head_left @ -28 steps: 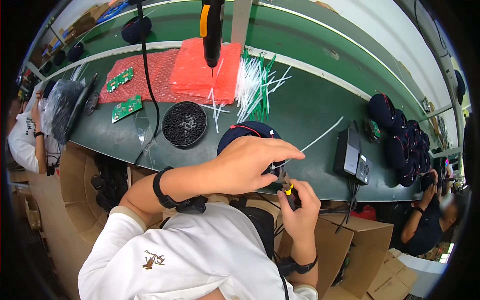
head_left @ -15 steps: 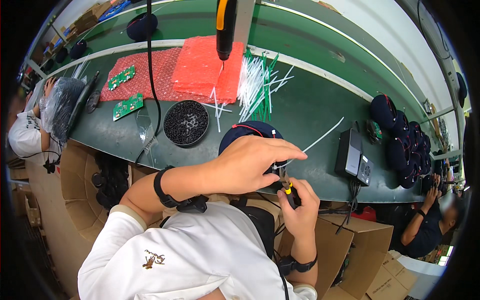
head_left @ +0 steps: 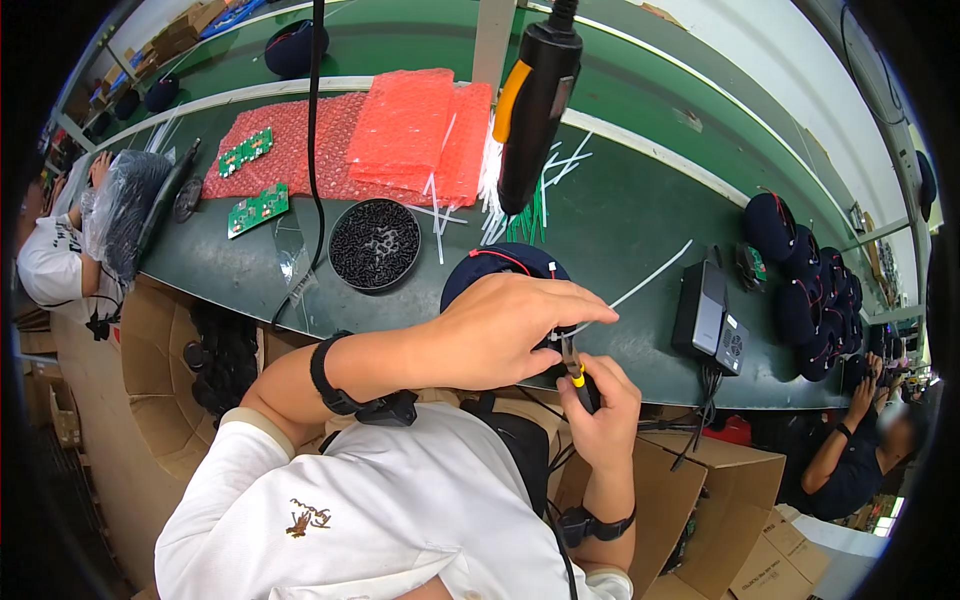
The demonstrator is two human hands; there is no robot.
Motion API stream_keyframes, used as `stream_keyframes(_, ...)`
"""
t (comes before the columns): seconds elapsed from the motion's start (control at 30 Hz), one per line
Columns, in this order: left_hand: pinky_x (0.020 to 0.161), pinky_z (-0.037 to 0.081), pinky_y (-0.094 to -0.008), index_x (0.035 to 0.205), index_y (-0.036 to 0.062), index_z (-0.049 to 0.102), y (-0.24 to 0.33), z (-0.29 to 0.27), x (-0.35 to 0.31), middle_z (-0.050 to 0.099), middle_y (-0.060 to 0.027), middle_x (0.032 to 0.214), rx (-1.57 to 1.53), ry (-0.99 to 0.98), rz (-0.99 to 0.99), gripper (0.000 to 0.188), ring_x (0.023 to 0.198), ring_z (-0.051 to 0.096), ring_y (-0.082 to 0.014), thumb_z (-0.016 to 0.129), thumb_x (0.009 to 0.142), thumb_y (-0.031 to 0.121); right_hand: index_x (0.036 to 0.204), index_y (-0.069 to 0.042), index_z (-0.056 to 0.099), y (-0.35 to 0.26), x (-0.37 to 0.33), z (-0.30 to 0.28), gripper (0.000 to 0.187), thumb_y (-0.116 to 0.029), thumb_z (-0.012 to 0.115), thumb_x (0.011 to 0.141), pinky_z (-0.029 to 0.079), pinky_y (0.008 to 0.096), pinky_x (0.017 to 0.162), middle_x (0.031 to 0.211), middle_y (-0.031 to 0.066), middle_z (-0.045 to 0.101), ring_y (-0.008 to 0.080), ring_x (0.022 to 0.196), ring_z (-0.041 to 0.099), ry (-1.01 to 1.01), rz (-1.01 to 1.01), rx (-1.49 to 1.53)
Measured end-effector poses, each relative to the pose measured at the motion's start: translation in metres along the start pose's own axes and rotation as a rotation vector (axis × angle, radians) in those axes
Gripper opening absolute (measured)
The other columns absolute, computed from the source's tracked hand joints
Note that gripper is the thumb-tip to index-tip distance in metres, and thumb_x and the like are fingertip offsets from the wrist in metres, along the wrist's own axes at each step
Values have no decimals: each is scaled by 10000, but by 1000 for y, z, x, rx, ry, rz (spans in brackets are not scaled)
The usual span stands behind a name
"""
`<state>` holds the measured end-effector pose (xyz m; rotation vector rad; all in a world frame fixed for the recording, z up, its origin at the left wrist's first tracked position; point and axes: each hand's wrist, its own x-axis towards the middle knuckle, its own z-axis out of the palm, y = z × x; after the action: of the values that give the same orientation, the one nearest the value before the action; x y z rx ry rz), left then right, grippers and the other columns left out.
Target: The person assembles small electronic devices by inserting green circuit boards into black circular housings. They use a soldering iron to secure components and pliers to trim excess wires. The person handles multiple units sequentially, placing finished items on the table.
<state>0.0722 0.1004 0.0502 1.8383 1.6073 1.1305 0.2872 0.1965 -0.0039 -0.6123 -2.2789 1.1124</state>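
Observation:
A dark blue rounded housing (head_left: 478, 268) with a red wire on it sits at the table's near edge, partly hidden under my left hand (head_left: 500, 325). That hand lies over it with fingers stretched to the right and the thumb apart; its underside is out of sight. My right hand (head_left: 603, 405) is closed round pliers (head_left: 576, 373) with black and yellow handles. The pliers' jaws point up beneath my left fingers, close to a white cable tie (head_left: 655, 273) whose long tail sticks out to the upper right. Whether the jaws grip the tie cannot be made out.
An electric screwdriver (head_left: 538, 120) hangs over loose white and green cable ties (head_left: 568, 165). Left stand a bowl of black screws (head_left: 374, 245), green circuit boards (head_left: 257, 210) and red bubble wrap (head_left: 400, 130). Right are a black-and-grey device (head_left: 700, 310) and several dark blue housings (head_left: 800, 290). Co-workers sit both sides.
The hanging screwdriver has swung right and lower, now covering part of the cable ties. Both my hands, the pliers and the housing stay nearly where they were.

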Motion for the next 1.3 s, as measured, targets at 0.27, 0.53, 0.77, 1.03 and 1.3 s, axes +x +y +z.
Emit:
stream_keyframes(0.27,969,558,-416,1397,83,668,0,1,-1,704,-139,1347,8,5,-7,636,1203,685,-335,777,780,-23,1097,69,702,-7,7,-7,332,73,807,783,491,303,693,870,124,668,206,731,612,-45,39,-4)
stream_keyframes(0.53,905,574,-446,1342,95,698,0,5,-2,720,-108,1321,1,66,3,603,1108,711,-347,808,758,-11,1030,21,744,-6,4,-5,297,-49,893,783,479,309,572,790,110,677,204,599,586,11,-19,-172)
stream_keyframes(0.77,886,558,-367,1381,72,687,2,0,-3,731,-107,1303,48,292,130,620,988,675,-291,830,780,27,1064,-1,746,9,21,-13,339,-98,907,781,531,373,656,839,137,696,295,696,667,97,-83,-370)
stream_keyframes(1.03,728,542,-300,1255,54,756,-5,-32,-23,759,-117,1143,45,591,-88,366,891,701,-187,755,890,36,1256,-11,695,41,77,-20,480,-222,851,853,460,514,1088,1228,173,658,379,1175,623,216,-175,-774)
stream_keyframes(1.3,673,527,-287,1192,32,756,-44,-28,-81,733,-110,1038,-34,593,-377,289,743,672,-148,729,907,2,1106,-63,708,-45,56,2,542,-277,980,689,482,459,1122,1608,330,422,498,1418,509,-246,-338,-235)
